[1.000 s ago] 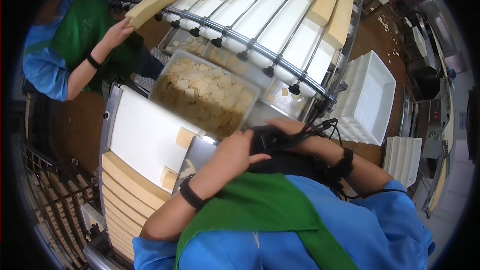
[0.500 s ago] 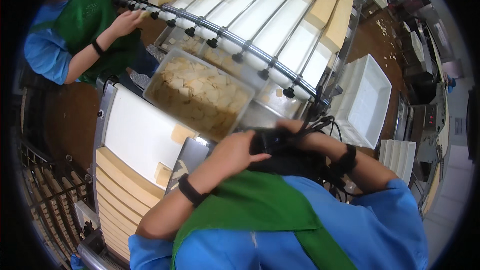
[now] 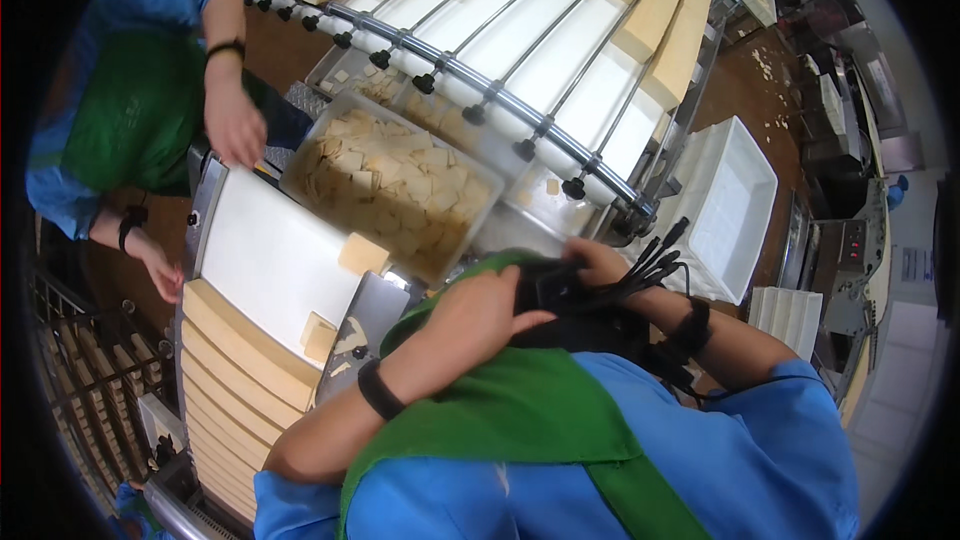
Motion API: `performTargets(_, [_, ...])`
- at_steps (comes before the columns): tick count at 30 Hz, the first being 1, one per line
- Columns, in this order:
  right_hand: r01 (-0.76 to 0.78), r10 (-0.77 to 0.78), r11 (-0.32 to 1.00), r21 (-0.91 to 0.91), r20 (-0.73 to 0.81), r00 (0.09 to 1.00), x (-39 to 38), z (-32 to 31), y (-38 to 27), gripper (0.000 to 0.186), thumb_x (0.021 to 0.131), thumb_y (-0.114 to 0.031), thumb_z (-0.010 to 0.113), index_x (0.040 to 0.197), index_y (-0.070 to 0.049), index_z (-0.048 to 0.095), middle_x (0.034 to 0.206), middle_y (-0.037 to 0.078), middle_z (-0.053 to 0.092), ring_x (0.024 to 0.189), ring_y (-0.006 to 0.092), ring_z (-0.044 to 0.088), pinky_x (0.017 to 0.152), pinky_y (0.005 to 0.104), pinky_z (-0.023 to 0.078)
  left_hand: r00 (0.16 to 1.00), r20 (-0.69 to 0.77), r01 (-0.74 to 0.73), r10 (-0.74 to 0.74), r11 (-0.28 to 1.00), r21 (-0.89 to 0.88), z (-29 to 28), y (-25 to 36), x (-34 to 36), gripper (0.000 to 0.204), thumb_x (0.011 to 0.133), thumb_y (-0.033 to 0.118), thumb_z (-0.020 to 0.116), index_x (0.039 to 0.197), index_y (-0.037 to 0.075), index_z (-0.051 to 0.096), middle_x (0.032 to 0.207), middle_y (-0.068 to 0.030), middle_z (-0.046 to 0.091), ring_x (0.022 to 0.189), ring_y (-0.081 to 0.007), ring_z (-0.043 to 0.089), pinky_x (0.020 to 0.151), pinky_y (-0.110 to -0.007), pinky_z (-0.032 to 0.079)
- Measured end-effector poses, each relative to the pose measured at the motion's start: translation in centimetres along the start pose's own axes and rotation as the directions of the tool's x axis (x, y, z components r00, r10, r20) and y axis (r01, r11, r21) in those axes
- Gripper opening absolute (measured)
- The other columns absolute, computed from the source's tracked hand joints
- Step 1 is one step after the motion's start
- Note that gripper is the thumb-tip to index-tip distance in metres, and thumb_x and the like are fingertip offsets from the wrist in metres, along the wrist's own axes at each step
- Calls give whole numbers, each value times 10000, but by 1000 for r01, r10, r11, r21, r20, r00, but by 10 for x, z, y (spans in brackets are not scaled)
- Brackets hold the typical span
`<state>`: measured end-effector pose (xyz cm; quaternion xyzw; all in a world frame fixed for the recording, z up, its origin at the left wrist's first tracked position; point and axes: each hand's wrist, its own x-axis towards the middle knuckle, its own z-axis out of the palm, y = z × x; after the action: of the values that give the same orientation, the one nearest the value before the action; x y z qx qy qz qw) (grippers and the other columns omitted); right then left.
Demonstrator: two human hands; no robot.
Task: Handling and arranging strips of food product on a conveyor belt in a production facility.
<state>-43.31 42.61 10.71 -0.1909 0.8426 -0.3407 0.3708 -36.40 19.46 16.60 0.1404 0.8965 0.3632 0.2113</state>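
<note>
Stretching beyond the black device [image 3: 556,292] are white belts [image 3: 280,225], brown floor [image 3: 742,85].

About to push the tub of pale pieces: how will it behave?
The tub is probably heavy, given the many pieces heaped inside. They lie loose, so a sudden shove might shift them. Its translucent, plastic-looking walls may flex slightly.
</note>
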Motion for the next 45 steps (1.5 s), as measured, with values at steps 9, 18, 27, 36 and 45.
performTargets(9, [-2, -25, 991, -131, -206, 978, -34, 5, -8, 198, 714, -109, 599, 887, -54, 520, 840, 163, 548, 814, 334, 552, 710, 391, 431, 991, 127, 47, -42, 998, -37, -9, 17, 0, 492, 833, 395, 591, 1086, -23, 538, 778, -232, 612, 770, -402, 592, 682, -449, 471])
performTargets(18, [-147, 127, 987, -71, -235, 964, -65, 6, -46, 229, 704, -18, 533, 927, -18, 482, 854, 213, 571, 860, 368, 564, 743, 415, 418, 976, 176, -117, 127, 991, -63, -4, 13, -9, 435, 843, 327, 584, 1079, -25, 482, 748, -197, 623, 735, -385, 601, 638, -450, 474])
performTargets(27, [83, -90, 996, -33, -376, 922, -61, 30, -37, 399, 686, 10, 527, 1081, -47, 510, 1028, 193, 554, 987, 349, 529, 844, 387, 427, 990, 143, 13, -12, 1000, -12, -4, 10, -17, 478, 885, 357, 525, 1192, -1, 445, 804, -237, 613, 776, -410, 586, 674, -461, 458])
performTargets(36, [284, -320, 932, -225, -143, 937, -66, 21, -64, 583, 714, -62, 594, 1278, -142, 470, 1211, 176, 485, 1113, 340, 464, 947, 410, 366, 993, 104, 55, -54, 998, -7, -7, -3, -21, 450, 882, 366, 523, 1151, 10, 465, 801, -230, 615, 782, -412, 589, 682, -473, 457])
performTargets(45, [296, -324, 935, -194, -134, 936, -62, 22, -60, 545, 746, -120, 629, 1269, -177, 488, 1217, 174, 479, 1105, 338, 473, 946, 406, 358, 972, -185, 118, -143, 983, -139, -17, -39, -19, 247, 752, 230, 699, 895, 34, 654, 644, -126, 619, 596, -272, 610, 553, -344, 456])
